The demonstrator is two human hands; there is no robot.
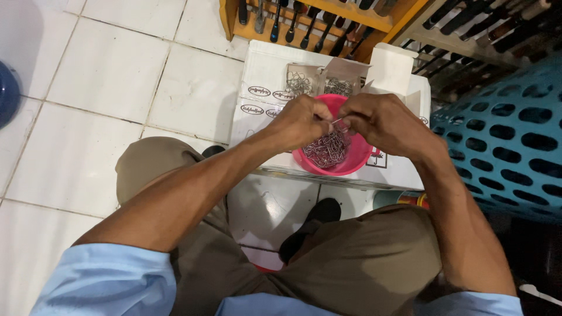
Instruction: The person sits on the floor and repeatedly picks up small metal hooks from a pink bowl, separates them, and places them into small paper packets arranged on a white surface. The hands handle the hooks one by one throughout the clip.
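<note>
Over one pink bowl (351, 165), left hand (302, 122) and right hand (383, 123) pinch one wire hook (338, 120).

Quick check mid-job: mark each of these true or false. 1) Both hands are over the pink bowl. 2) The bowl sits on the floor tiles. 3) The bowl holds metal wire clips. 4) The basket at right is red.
1) True: the left hand and right hand meet above the pink bowl.
2) False: it stands on a white cardboard box.
3) True: a tangle of metal wire clips lies in it.
4) False: the perforated basket is teal.
</note>
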